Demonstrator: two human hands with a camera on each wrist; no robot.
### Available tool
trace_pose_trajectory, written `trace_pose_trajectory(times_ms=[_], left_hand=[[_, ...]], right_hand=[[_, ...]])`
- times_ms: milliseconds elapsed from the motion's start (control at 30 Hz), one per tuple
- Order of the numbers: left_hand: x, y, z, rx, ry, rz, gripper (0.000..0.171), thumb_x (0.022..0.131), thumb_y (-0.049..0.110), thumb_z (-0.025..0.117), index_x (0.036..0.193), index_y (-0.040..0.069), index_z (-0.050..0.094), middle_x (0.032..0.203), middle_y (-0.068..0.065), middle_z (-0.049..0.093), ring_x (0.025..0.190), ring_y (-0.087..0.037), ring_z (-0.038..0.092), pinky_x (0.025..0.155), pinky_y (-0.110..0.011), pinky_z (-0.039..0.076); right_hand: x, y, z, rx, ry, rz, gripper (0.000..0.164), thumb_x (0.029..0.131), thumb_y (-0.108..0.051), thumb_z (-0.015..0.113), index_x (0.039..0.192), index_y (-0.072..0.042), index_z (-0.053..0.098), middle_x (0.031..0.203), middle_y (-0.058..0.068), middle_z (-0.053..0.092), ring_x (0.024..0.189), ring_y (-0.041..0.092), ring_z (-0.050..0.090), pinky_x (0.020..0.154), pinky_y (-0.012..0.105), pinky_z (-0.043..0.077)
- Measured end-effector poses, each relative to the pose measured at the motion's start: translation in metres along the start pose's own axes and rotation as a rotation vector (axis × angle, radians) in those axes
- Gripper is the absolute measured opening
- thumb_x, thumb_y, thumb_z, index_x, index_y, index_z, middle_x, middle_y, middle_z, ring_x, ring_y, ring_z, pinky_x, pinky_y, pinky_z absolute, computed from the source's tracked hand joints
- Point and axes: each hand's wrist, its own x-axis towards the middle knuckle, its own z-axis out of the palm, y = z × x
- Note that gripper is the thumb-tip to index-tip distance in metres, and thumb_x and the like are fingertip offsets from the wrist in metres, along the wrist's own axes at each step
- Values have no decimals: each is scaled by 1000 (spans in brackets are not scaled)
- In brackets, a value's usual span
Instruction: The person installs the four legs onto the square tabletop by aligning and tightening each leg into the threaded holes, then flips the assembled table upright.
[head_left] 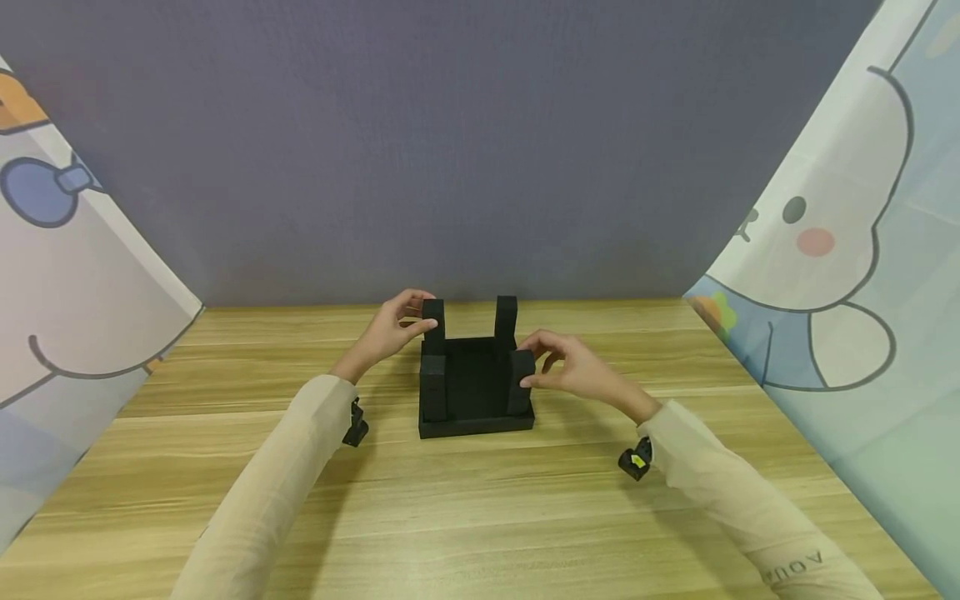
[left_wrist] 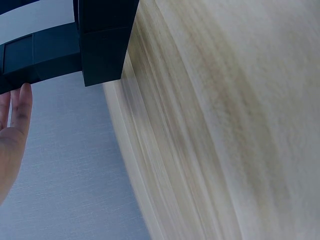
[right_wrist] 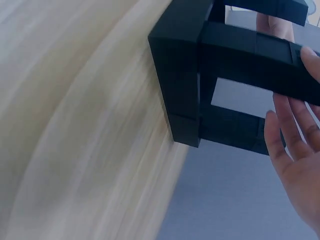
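A black square tray-like base (head_left: pixel 477 426) lies on the table with a tall black post rising at each corner. My left hand (head_left: pixel 392 327) pinches the far left post (head_left: pixel 434 337) near its top, thumb on the near side. The near right post (head_left: pixel 519 387) is held near its top by my right hand (head_left: pixel 568 367), with the thumb in front and fingers behind. Nothing touches the near left post (head_left: pixel 433 392) or the far right post (head_left: pixel 506 321). In the right wrist view, my right hand (right_wrist: pixel 300 155) has its thumb and fingers on opposite sides of a post.
The wooden table (head_left: pixel 480 517) ends at a dark grey wall panel (head_left: pixel 450 150) behind the black base. Cartoon-printed sheets (head_left: pixel 847 208) hang at both sides. A small black camera (head_left: pixel 636 460) hangs below the right wrist, another (head_left: pixel 356 423) below the left.
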Motion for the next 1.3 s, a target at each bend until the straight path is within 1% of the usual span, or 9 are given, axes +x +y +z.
trace_pose_trajectory(times_ms=[200, 467, 533, 600, 733, 867, 967, 1100, 1300], left_hand=[[0, 1, 0, 13, 5, 3, 39, 88, 10, 61, 124, 2, 48, 116, -21, 52, 107, -35, 53, 91, -49, 44], [0, -1, 0, -21, -2, -12, 40, 88, 9, 60, 124, 2, 48, 117, -21, 50, 108, -35, 52, 93, -50, 44], [0, -1, 0, -24, -2, -14, 40, 88, 8, 60, 125, 2, 48, 117, -21, 50, 108, -35, 52, 93, -50, 44], [0, -2, 0, -24, 0, -14, 40, 88, 8, 61, 124, 2, 48, 118, -21, 50, 108, -35, 52, 93, -50, 44], [0, -2, 0, -22, 3, -8, 40, 88, 8, 61, 124, 1, 48, 117, -21, 50, 108, -35, 52, 94, -50, 43], [0, -1, 0, -9, 5, 2, 39, 88, 8, 61, 124, 1, 48, 116, -21, 51, 107, -35, 52, 93, -50, 44], [-1, -1, 0, 3, 9, 8, 39, 88, 9, 61, 124, 1, 48, 115, -21, 52, 107, -35, 53, 91, -49, 45], [-1, 0, 0, 1, 8, 6, 39, 88, 9, 60, 124, 1, 48, 115, -21, 51, 107, -35, 53, 91, -49, 45], [0, 0, 1, -1, 5, 3, 40, 88, 8, 60, 125, 1, 47, 118, -21, 50, 108, -35, 52, 93, -49, 44]], right_hand=[[-5, -14, 3, -23, 47, 20, 38, 75, -4, 73, 109, 4, 58, 101, 16, 61, 87, 28, 58, 68, 40, 52], [-6, -14, 6, -12, 58, 45, 39, 76, -3, 72, 112, 4, 57, 106, 17, 59, 90, 31, 57, 72, 48, 51], [-6, -6, 8, -9, 62, 53, 41, 76, -4, 73, 113, 3, 56, 108, 18, 59, 91, 32, 56, 72, 48, 50], [-6, 2, 11, -8, 76, 58, 42, 76, -5, 73, 113, 2, 56, 109, 17, 59, 91, 32, 57, 72, 48, 51], [-6, 16, 16, -9, 121, 71, 42, 75, -9, 75, 111, -3, 57, 105, 13, 61, 89, 29, 58, 71, 44, 52], [-7, 18, 19, -9, 158, 85, 38, 75, -16, 76, 107, -9, 58, 99, 7, 63, 87, 22, 60, 68, 38, 52], [-8, 17, 21, -10, 182, 91, 36, 75, -18, 76, 105, -11, 59, 96, 5, 63, 85, 20, 60, 67, 37, 52], [-8, 16, 24, -20, 211, 93, 35, 74, -17, 77, 104, -11, 59, 93, 5, 63, 83, 22, 60, 65, 38, 52], [-9, 16, 24, -27, 236, 87, 35, 73, -16, 77, 102, -10, 60, 90, 4, 63, 80, 21, 60, 61, 31, 51]])
